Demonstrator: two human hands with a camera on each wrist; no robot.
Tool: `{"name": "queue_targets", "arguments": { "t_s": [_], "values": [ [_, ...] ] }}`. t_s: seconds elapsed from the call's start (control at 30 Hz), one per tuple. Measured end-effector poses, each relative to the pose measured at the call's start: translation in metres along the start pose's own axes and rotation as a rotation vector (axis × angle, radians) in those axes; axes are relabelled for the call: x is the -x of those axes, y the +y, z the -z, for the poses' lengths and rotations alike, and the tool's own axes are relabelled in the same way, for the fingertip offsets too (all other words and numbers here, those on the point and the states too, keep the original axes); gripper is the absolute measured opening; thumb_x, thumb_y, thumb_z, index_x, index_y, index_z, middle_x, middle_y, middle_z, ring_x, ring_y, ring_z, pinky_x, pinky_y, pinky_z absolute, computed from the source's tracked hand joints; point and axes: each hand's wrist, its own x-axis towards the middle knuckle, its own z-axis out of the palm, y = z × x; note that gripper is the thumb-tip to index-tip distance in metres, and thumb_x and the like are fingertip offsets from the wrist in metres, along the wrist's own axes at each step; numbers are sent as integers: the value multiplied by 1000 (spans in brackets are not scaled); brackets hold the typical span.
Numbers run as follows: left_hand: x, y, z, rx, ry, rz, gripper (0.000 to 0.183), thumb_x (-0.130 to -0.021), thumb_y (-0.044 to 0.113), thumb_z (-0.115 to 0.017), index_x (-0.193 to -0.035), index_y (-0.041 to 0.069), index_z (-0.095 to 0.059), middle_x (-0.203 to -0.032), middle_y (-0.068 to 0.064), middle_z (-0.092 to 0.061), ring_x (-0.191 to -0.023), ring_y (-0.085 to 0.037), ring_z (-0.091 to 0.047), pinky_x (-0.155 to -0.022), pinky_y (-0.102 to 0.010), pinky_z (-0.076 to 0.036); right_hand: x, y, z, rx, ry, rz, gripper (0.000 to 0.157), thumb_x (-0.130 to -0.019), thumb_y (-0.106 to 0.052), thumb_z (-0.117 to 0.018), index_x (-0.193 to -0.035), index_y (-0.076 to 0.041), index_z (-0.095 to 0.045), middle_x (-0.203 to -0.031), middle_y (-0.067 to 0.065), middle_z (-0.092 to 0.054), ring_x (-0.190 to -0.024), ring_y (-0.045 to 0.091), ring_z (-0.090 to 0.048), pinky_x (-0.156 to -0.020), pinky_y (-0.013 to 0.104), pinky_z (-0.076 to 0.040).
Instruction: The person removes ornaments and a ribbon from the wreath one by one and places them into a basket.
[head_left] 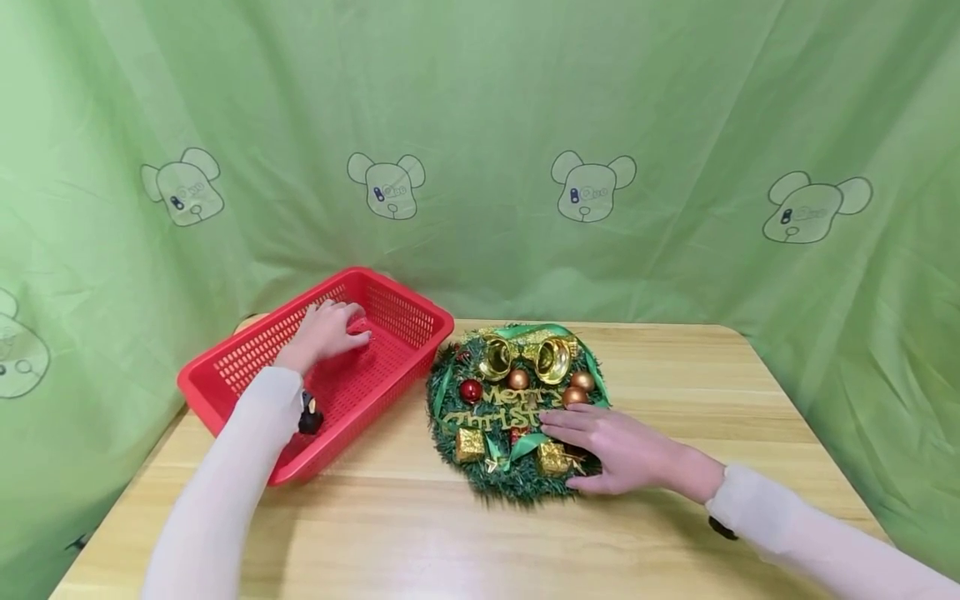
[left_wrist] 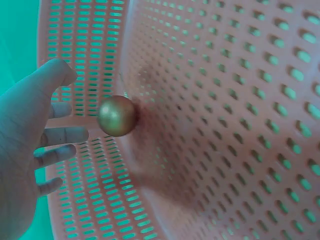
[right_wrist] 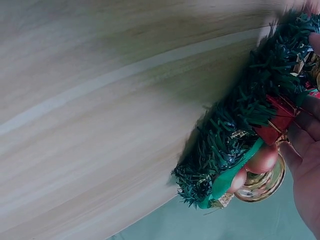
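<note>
My left hand (head_left: 326, 333) reaches down into a red plastic basket (head_left: 431, 321), fingers spread and slightly bent. In the left wrist view a shiny gold ball ornament (left_wrist: 117, 116) lies in the basket's corner, a small gap from the fingertips; the hand hides it in the head view. My right hand (head_left: 611, 446) rests on the lower right of a green Christmas wreath (head_left: 517, 483), fingers extended over its "Merry Christmas" lettering (head_left: 487, 417). The wreath carries gold bells (head_left: 552, 360), copper balls (head_left: 576, 397), a red ball (head_left: 471, 390) and small gold gift boxes (head_left: 470, 445).
Both the basket and the wreath stand on a light wooden table (head_left: 675, 358), the basket angled at the left, close beside the wreath. A green curtain (head_left: 480, 100) with printed bear heads hangs behind the table and at its sides.
</note>
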Motion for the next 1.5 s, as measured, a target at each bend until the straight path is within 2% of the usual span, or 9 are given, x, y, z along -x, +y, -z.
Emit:
{"name": "queue_targets", "arguments": {
  "t_s": [0.13, 0.23, 0.37, 0.53, 0.9, 1.2, 1.5],
  "values": [
    [-1, 4, 8, -1, 14, -17, 55, -92, 39, -65, -135, 5, -60, -133, -21, -64, -126, -42, -52, -108, -62, -36, 0, 0, 0, 8, 14, 14, 74, -88, -52, -72, -140, -1, -59, -146, 17, -57, -132, 36, -58, -109, 53, -45],
    [-1, 8, 15, 8, 28, -35, 53, -92, 38, -66, -134, 5, -61, -131, -20, -65, -121, -39, -53, -104, -58, -37, 1, -1, 0, 4, 16, 15, 74, -88, -52, -72, -140, 0, -58, -147, 17, -57, -132, 36, -58, -110, 54, -45],
    [-3, 18, 29, 11, 53, -56, 52, -92, 38, -67, -133, 6, -62, -131, -20, -65, -120, -38, -53, -101, -57, -37, 1, -1, 1, 7, 14, 17, 74, -88, -52, -72, -139, 0, -59, -146, 18, -57, -132, 36, -58, -110, 54, -44],
    [-5, 34, 46, -8, 91, -84, 52, -92, 41, -66, -133, 8, -62, -132, -17, -66, -122, -36, -53, -103, -57, -37, -1, 0, 1, 12, 6, 21, 74, -89, -53, -71, -140, 0, -58, -147, 17, -57, -133, 36, -58, -110, 54, -44],
    [-2, 76, 77, -60, 147, -209, 54, -93, 44, -65, -135, 11, -62, -132, -13, -66, -121, -33, -54, -105, -55, -37, -2, -1, 3, 2, -33, -2, 76, -88, -54, -70, -142, -1, -57, -148, 17, -56, -133, 38, -57, -109, 53, -46],
    [2, 102, 85, -63, 159, -268, 53, -91, 43, -66, -135, 13, -63, -130, -10, -67, -124, -31, -53, -108, -53, -37, -6, 0, 5, 10, -36, 18, 76, -88, -52, -71, -141, 0, -57, -147, 18, -56, -132, 38, -58, -108, 53, -47],
    [10, 127, 71, -132, 130, -379, 54, -93, 45, -64, -135, 11, -63, -129, -11, -68, -123, -32, -55, -110, -52, -38, -4, 0, 4, 10, -43, 9, 77, -87, -55, -71, -141, -1, -58, -147, 18, -57, -131, 38, -58, -107, 53, -48]
  ]
}}
